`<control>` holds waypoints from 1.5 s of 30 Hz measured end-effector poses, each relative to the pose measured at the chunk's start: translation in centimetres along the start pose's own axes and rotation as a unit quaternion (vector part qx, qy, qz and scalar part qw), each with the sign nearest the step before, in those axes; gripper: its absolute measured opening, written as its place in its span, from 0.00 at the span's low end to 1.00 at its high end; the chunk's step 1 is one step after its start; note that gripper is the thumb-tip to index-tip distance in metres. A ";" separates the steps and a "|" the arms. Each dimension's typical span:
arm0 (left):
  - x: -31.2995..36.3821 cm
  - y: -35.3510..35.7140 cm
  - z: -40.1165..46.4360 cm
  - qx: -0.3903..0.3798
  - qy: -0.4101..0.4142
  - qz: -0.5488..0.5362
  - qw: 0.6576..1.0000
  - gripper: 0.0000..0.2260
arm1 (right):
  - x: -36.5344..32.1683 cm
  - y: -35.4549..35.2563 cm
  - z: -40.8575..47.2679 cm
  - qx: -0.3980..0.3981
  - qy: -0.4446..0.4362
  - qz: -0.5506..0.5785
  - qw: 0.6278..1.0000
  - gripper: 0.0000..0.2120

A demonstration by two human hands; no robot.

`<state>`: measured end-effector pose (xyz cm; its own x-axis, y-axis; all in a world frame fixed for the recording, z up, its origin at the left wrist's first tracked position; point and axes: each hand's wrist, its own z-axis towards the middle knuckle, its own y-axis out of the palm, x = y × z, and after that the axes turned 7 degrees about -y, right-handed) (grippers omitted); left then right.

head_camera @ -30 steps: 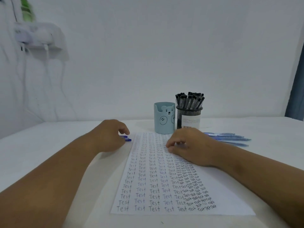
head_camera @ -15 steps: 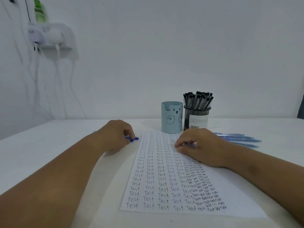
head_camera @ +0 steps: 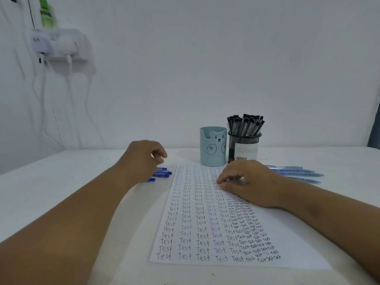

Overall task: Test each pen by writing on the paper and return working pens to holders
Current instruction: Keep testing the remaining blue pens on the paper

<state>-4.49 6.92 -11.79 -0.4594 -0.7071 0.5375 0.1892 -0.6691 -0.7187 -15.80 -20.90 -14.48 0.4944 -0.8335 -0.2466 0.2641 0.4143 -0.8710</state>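
Head view. Paper (head_camera: 222, 223) flat on white table (head_camera: 61, 182), covered in columns of "Test".

Left hand (head_camera: 144, 159) raised just above a cluster of blue pens (head_camera: 162, 173) left of the paper; fingers loosely curled, holding nothing.

Right hand (head_camera: 250, 182) rests on the paper, fingers curled; cannot tell whether it holds anything.

Bear cup (head_camera: 212, 147) and mesh holder (head_camera: 243, 147) of black pens (head_camera: 245, 124) stand behind the paper. Light-blue pens (head_camera: 298, 173) lie to the right.

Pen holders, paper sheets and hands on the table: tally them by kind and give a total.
Pen holders: 2, the blue bear cup and the black mesh cup.
Paper sheets: 1, the test sheet.
Hands: 2, the left hand and the right hand.
Total: 5
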 end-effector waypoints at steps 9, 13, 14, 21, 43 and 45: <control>1.8 -1.2 -0.3 0.259 0.065 -0.223 0.938 0.09 | -0.2 0.0 0.0 0.003 0.011 0.014 1.000 0.06; 3.1 -1.6 -0.6 0.296 -0.013 -0.411 0.862 0.08 | -0.4 -0.2 -0.1 -0.005 0.017 0.012 1.000 0.07; 3.2 -1.5 -0.6 0.289 -0.036 -0.459 0.839 0.06 | -0.5 -0.2 -0.1 -0.006 0.018 0.010 1.000 0.07; 5.1 0.2 -1.6 0.108 -0.132 -0.621 0.765 0.03 | -0.8 -0.2 -0.2 0.116 -0.005 0.002 0.993 0.20; 7.1 2.8 -3.6 0.051 -0.097 -0.589 0.800 0.04 | -2.4 -0.2 0.2 0.153 -0.085 -0.042 0.984 0.15; 7.1 2.8 -3.7 0.060 -0.089 -0.586 0.803 0.03 | -2.4 -0.3 0.1 0.158 -0.080 -0.042 0.983 0.18</control>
<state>-10.40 0.81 -11.62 -0.2530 0.4107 0.8760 -0.1960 -0.9084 0.3693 -16.96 -19.00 -13.56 0.5765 -0.8125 -0.0870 0.5415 0.4596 -0.7040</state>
